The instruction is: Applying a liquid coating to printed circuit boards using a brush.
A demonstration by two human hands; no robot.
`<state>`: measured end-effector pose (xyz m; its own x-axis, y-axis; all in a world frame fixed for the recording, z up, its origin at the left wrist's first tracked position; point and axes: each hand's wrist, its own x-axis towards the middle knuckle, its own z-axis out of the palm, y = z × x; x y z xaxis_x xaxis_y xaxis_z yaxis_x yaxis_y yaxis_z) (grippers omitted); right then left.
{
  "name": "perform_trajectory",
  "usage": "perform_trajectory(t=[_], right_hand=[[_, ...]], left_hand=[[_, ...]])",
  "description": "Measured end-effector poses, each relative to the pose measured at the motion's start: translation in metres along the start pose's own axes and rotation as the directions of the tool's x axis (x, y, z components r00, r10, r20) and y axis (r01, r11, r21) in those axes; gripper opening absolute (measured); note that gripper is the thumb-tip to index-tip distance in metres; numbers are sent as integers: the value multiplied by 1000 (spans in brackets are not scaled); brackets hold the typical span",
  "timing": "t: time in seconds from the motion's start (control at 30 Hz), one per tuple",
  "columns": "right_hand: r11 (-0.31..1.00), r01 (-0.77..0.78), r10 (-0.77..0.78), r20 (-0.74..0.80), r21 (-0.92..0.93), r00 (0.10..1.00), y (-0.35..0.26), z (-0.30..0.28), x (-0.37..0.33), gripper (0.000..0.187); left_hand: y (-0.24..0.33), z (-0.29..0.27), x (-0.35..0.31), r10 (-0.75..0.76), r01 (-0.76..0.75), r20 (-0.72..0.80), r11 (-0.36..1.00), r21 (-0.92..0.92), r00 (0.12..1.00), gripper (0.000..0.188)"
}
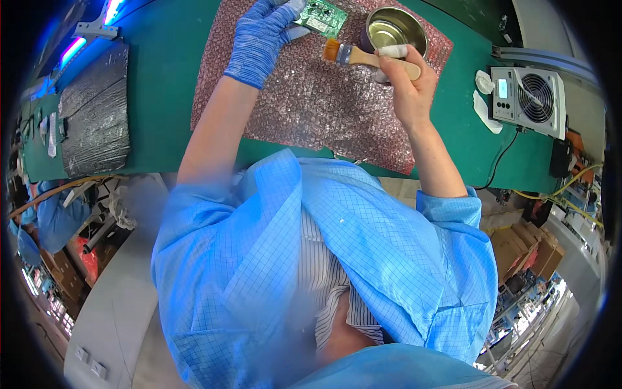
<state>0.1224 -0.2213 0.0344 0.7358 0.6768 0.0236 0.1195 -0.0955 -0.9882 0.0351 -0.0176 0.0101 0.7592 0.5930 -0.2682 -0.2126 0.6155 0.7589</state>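
Observation:
My left hand [262,40], in a blue knitted glove with pale fingertips, grips the left edge of a green circuit board [322,17] near the top of the view. In my right hand [412,83] is a flat brush with a wooden handle [363,57], a metal band and orange-brown bristles pointing left. White covers sit on some fingertips of that hand. Just beyond the brush stands a round metal bowl [421,40] with a little yellowish liquid at its bottom. The bristles are apart from both the board and the bowl.
Pinkish bubble wrap [304,110] lies on the green table [155,123] beneath the work. At right stands a white fan unit [528,100] with crumpled white tissue [484,82] beside it. A dark foil-like sheet [96,110] and a lit purple-white lamp [72,50] are at left.

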Motion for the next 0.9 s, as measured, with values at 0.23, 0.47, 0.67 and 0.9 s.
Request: perform_trajectory(t=[0.23, 0.47, 0.67, 0.9], right_hand=[[978, 209, -210, -180, -22, 961, 5, -27, 33, 21], [953, 139, -238, -379, -270, 894, 56, -120, 93, 17], [656, -46, -361, -368, -753, 857, 92, -219, 152, 25], [23, -95, -376, -97, -995, 922, 138, -328, 225, 24]], left_hand=[[14, -24, 44, 52, -52, 13, 999, 4, 999, 22], [47, -103, 147, 85, -6, -308, 969, 248, 947, 24], [68, -193, 202, 522, -120, -123, 407, 905, 844, 28], [57, -170, 189, 402, -283, -498, 911, 299, 769, 26]])
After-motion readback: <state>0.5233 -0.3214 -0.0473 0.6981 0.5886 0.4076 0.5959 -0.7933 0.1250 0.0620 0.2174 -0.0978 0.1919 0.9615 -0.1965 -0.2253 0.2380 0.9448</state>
